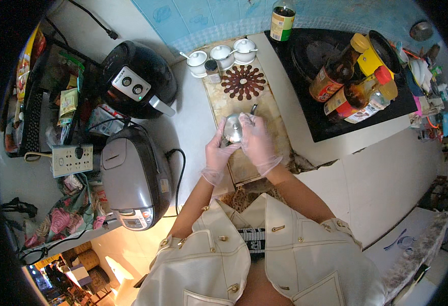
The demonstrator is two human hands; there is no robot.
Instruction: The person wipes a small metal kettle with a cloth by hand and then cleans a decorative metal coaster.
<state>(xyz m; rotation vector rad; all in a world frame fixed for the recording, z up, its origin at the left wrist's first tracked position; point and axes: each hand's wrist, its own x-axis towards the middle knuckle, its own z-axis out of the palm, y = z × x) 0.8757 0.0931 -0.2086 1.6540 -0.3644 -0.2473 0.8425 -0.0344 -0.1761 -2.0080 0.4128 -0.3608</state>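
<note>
A small shiny metal pot with a knobbed lid (233,129) is held between my hands, above the stained tan counter strip. My left hand (217,151), in a clear plastic glove, cups its left and near side. My right hand (257,139), gloved too and slightly blurred, grips its right side, with the fingers over the lid's edge. A thin dark curved piece, perhaps the pot's spout or handle (254,109), sticks out beyond my right fingers. Just past the pot lies a brown flower-shaped trivet (243,82).
Lidded white jars (221,53) with spoons and a small spice jar (213,72) stand at the back. On the left are an air fryer (136,80), a rice cooker (132,179) and a power strip (72,160). Several sauce bottles (333,78) stand on the black cooktop (315,128) at right.
</note>
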